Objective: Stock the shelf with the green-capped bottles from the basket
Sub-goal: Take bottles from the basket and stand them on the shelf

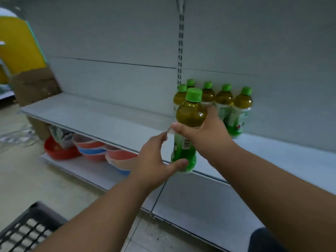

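Note:
My right hand [209,132] grips the middle of a green-capped bottle [190,113] of brown tea, held upright over the front edge of the white shelf [94,115]. My left hand [154,159] is beside its base, thumb touching the bottom and fingers spread. Several more green-capped bottles [241,102] stand upright in a group against the shelf's back panel, just behind the held one. A corner of the dark basket [27,228] shows at the bottom left on the floor.
Red, pink and blue plastic bowls [94,150] are stacked on the lower shelf [76,166]. A cardboard box [34,84] and a yellow object [18,44] stand at the shelf's far left end. The slotted upright [180,51] runs up the back panel.

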`<action>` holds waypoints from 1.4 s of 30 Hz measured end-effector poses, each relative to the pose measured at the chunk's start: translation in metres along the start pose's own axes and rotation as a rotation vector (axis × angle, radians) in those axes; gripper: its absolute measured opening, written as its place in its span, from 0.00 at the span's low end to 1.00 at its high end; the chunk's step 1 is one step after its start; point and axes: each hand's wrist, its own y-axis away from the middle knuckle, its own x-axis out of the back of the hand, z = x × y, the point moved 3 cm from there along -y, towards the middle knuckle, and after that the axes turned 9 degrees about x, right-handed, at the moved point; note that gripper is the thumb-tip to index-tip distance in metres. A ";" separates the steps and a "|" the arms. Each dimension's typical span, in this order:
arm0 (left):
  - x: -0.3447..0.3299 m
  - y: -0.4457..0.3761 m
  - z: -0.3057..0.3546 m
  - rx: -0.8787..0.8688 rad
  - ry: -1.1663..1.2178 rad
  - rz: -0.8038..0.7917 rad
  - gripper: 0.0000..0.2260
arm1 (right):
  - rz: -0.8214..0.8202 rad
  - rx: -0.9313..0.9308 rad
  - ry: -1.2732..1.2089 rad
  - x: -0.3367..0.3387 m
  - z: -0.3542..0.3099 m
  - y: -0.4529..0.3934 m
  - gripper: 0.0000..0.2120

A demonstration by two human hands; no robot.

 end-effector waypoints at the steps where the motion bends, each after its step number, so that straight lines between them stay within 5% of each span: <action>1: -0.009 -0.013 0.001 -0.023 -0.047 -0.022 0.44 | 0.026 -0.010 0.007 0.007 0.008 -0.007 0.34; 11: -0.097 -0.100 -0.013 -0.108 -0.447 -0.129 0.51 | 0.162 -0.104 0.091 0.022 0.076 -0.070 0.37; 19: -0.141 -0.117 -0.033 -0.016 -0.719 -0.180 0.51 | 0.071 -0.185 0.337 0.022 0.121 -0.074 0.36; 25: -0.143 -0.118 -0.035 -0.027 -0.749 -0.178 0.51 | 0.026 -0.211 0.546 0.013 0.132 -0.069 0.26; 42: -0.145 -0.118 -0.039 -0.036 -0.731 -0.176 0.51 | 0.006 -0.210 0.582 0.002 0.149 -0.124 0.32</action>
